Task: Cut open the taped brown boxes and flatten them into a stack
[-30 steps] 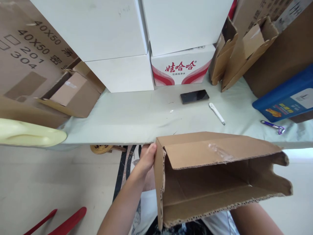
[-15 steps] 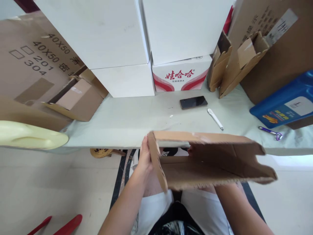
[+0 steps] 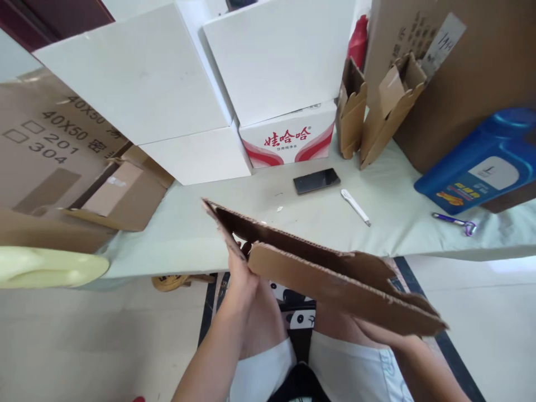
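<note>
I hold a brown cardboard box (image 3: 335, 279), now squashed nearly flat, in front of the table edge. My left hand (image 3: 239, 272) grips its left end, fingers closed round the corrugated edge. My right hand (image 3: 379, 334) is under the box's right part; only the wrist and forearm show and its fingers are hidden behind the cardboard. A black phone (image 3: 316, 181) and a white pen-like cutter (image 3: 355, 207) lie on the table beyond the box.
A pale-green covered table (image 3: 201, 234) carries stacked white boxes (image 3: 268, 67), a red-printed water carton (image 3: 288, 139), open cardboard boxes at left (image 3: 121, 192) and right (image 3: 379, 109), a blue jug (image 3: 481, 162) and a purple tool (image 3: 454, 221). A cream chair edge (image 3: 46, 268) sits at the left.
The box was open with its inside showing; it has been pressed flat and tilted down to the right. The camera view has shifted right and up.
</note>
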Motion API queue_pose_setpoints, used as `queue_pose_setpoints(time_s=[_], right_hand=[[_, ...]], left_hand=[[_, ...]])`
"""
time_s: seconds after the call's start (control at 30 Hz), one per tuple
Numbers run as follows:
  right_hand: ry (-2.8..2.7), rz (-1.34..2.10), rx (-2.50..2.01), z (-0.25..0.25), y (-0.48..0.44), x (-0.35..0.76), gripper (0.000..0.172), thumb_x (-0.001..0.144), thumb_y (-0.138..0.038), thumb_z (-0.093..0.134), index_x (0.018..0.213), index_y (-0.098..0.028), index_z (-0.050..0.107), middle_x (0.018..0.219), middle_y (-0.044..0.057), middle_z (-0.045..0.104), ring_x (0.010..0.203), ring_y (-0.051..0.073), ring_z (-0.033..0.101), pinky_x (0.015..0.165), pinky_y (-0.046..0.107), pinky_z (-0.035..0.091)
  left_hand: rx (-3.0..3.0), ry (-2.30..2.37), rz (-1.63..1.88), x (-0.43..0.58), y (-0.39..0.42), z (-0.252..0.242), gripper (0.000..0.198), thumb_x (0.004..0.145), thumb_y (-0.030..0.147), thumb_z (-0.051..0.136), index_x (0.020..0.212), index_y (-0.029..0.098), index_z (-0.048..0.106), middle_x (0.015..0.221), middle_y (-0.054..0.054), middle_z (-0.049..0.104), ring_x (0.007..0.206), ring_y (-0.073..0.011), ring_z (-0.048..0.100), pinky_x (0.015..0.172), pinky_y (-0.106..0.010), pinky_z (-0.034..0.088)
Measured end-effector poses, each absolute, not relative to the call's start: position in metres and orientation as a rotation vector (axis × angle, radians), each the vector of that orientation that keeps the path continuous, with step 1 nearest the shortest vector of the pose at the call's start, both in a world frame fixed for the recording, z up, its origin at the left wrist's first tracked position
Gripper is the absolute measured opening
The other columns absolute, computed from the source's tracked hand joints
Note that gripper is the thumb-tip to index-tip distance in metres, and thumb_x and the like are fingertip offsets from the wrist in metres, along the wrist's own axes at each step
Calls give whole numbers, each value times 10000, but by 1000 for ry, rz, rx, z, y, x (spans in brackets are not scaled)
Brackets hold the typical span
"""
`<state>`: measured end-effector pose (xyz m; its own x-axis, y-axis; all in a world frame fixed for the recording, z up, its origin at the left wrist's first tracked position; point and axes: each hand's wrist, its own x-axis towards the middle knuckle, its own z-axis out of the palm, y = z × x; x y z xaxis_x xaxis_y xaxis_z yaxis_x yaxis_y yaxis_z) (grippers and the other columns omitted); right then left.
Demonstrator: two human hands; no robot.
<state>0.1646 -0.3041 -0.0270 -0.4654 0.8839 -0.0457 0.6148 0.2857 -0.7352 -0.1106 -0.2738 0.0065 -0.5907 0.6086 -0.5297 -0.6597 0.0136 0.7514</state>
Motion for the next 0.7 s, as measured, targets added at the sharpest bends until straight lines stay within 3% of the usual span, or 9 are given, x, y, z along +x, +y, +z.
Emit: queue_pose_setpoints(time_s=[0.03,0.1,0.23,0.33,0.47,0.57,0.7], right_hand=[[-2207,1007,-1336,-32,-309,171,239,881,-387,596,754,-304,781,840,28,825,878,208,774,886,345,642],[-2204,1039,-1330,-42,-317,181,307,878,-390,573,878,-221,830,947,77,834,878,233,788,879,383,648],[-1981,1100,-1423,-61,-321,196,356,918,-462,599,1085,-244,825,1130,93,814,1051,329,782,910,453,661],[-1818,968,-1411,-69,-315,210,308,908,-491,627,1011,-286,832,1026,65,831,965,332,794,865,459,681],[-1692,679,-1440,-77,-309,242,287,924,-482,601,894,-307,827,882,50,819,874,313,792,821,442,687],[-1559,414,-1595,-83,-310,269,284,897,-500,649,1031,-304,803,991,58,817,1037,335,770,976,508,643],[-1528,149,-1722,-80,-312,285,285,924,-469,636,1102,-302,784,1100,87,794,1298,366,653,1271,614,350]], left_hand=[[-96,1379,1737,-104,-269,12,316,975,522,579,922,214,623,752,1,664,648,-149,651,577,-245,547],[-170,1420,1693,-90,-259,22,331,1006,506,539,949,198,646,745,-2,681,632,-148,654,575,-243,541],[-149,1409,1607,-66,-240,34,317,965,513,611,979,201,664,619,38,602,527,-133,578,513,-233,461],[34,1375,1629,-48,-227,31,310,936,515,659,971,208,636,652,49,593,552,-110,557,536,-214,443],[391,1299,1595,-23,-209,15,314,901,468,697,1043,209,591,955,-8,684,810,-124,656,689,-226,510],[603,1383,1416,-7,-199,-1,311,899,378,667,1151,218,577,934,3,616,830,-129,647,689,-226,488],[1011,1521,1229,10,-189,-24,309,903,276,601,1200,194,598,1067,-56,626,1029,-181,646,896,-309,520]])
